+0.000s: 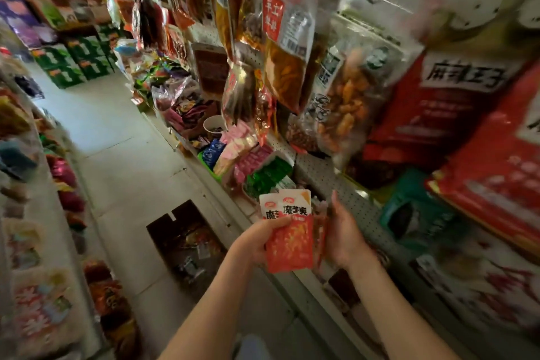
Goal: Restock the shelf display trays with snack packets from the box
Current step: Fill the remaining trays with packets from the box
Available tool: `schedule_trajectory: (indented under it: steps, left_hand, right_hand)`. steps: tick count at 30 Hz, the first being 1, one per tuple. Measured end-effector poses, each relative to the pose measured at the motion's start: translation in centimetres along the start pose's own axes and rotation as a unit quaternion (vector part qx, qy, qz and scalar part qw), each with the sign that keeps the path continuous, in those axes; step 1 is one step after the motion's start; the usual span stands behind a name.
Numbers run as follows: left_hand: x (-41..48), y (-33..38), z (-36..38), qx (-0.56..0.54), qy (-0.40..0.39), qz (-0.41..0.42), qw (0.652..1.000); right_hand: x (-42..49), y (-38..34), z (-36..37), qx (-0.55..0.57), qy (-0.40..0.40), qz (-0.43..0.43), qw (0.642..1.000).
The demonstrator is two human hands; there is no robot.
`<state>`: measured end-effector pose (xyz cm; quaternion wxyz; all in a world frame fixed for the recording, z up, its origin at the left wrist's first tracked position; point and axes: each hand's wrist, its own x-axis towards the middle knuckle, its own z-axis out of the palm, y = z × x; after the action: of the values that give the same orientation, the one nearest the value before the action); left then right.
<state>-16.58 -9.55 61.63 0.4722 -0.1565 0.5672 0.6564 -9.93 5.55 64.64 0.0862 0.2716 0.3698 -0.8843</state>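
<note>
My left hand (257,240) grips a stack of red and white snack packets (289,240) at chest height in front of the shelf. My right hand (344,234) is at the right edge of the same stack, fingers stretched up along it, with more red packets showing between hand and stack. An open cardboard box (187,242) with mixed packets inside stands on the floor below my left hand. Display trays (204,159) with blue, pink and green packets line the shelf just beyond the stack.
Large snack bags (344,102) hang from pegboard hooks above the shelf. A teal basket (409,213) and big red boxes (496,172) are at the right. Another packet shelf (58,213) runs along the left, and green cartons (76,61) stand at the aisle's far end.
</note>
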Motion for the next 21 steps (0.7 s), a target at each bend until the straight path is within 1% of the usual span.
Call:
schedule_trajectory:
  steps: [2, 5, 8, 12, 15, 18, 19, 20, 21]
  left_hand:
    - [-0.5, -2.8, 3.4, 0.026, 0.002, -0.007, 1.0]
    - [-1.4, -5.6, 7.2, 0.039, -0.004, -0.023, 0.999]
    - [-1.9, -7.3, 9.4, 0.017, -0.027, -0.021, 0.999]
    - [-2.3, -8.5, 11.5, 0.014, -0.073, -0.007, 0.997]
    - [-2.7, -8.7, 12.6, 0.036, -0.084, -0.002, 0.996]
    - [-2.5, -8.6, 12.6, 0.037, -0.074, -0.007, 0.997]
    - [-2.5, -8.6, 12.6, 0.04, -0.076, -0.01, 0.996]
    - [-2.5, -8.6, 12.4, 0.039, -0.076, -0.015, 0.996]
    - [-2.6, -8.5, 12.2, 0.043, -0.076, -0.023, 0.996]
  right_hand:
    - [-2.3, 0.4, -2.6, 0.014, 0.021, 0.001, 1.0]
    - [-4.5, 1.4, -5.6, -0.022, 0.099, 0.039, 0.994]
    - [-6.3, 1.5, -7.6, -0.017, 0.125, 0.0, 0.992]
    - [-7.7, 1.9, -8.3, 0.052, 0.155, -0.032, 0.986]
    - [-7.5, 3.2, -8.2, 0.086, 0.191, -0.075, 0.975]
    - [-7.9, 4.2, -7.6, 0.041, 0.194, -0.079, 0.977]
    - [-8.0, 4.4, -7.7, -0.002, 0.189, -0.077, 0.979]
    - [-7.7, 4.4, -7.9, -0.073, 0.189, -0.073, 0.976]
    - [-7.7, 4.3, -8.1, -0.164, 0.195, -0.074, 0.964]
